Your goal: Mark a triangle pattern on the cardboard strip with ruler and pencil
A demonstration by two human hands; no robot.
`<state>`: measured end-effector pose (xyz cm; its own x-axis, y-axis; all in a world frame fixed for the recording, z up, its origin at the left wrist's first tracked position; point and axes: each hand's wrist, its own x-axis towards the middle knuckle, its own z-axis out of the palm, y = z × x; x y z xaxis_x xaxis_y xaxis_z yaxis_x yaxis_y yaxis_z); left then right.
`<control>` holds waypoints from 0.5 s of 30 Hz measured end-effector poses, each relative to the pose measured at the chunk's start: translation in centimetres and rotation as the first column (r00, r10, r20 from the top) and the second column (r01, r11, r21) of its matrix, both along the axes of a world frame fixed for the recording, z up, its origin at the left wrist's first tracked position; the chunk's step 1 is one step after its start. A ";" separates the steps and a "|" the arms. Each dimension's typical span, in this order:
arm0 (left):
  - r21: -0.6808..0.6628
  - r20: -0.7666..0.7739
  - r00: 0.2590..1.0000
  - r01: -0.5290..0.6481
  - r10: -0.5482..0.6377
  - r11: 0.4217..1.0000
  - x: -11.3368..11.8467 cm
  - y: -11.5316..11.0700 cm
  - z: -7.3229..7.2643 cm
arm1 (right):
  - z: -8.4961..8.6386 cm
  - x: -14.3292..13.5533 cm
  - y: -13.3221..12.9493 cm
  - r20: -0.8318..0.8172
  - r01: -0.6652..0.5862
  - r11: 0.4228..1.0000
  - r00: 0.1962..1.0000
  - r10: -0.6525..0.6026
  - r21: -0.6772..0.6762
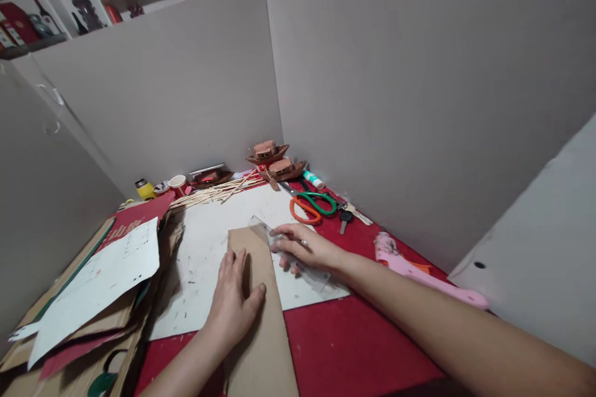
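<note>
Grey walls meet behind a red table bearing a white sheet. Centrally, over the sheet's near edge, lies a cardboard strip, its long axis running near to far, far end leaning slightly left. Slanting from far left to near right at its right edge is a clear ruler, held in the right hand's narrowly bent fingers. Thumb spread wide, the left hand rests on the strip.
</note>
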<state>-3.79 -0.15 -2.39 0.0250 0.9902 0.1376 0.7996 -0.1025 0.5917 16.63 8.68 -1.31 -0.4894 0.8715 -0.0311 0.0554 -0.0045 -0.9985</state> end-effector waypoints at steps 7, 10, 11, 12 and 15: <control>0.032 0.369 0.929 -0.054 0.038 0.998 -0.8 1.7 2.9 | 0.3 1.0 1.2 0.023 -0.064 0.977 0.998 0.061 0.201; 0.023 0.475 0.877 -0.086 0.065 0.996 -0.5 4.5 4.8 | 0.5 1.2 1.2 0.106 -0.146 0.954 0.987 0.122 0.262; 0.015 0.509 0.859 -0.073 0.055 0.997 -0.4 5.3 5.3 | 0.6 1.2 1.0 0.139 -0.171 0.945 0.981 0.136 0.278; 0.001 0.541 0.840 -0.050 0.042 0.999 -0.3 6.1 5.7 | 0.8 1.1 0.8 0.173 -0.189 0.937 0.975 0.142 0.295; -0.069 0.623 0.782 0.024 0.024 0.997 -0.6 7.7 6.2 | 1.5 1.0 0.3 0.269 -0.188 0.908 0.959 0.087 0.376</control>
<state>-4.42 7.59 3.77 -0.0427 0.9976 0.0546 0.2545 -0.0420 0.9662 17.63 9.02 0.18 -0.6262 0.7614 0.1679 0.2657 0.4109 -0.8721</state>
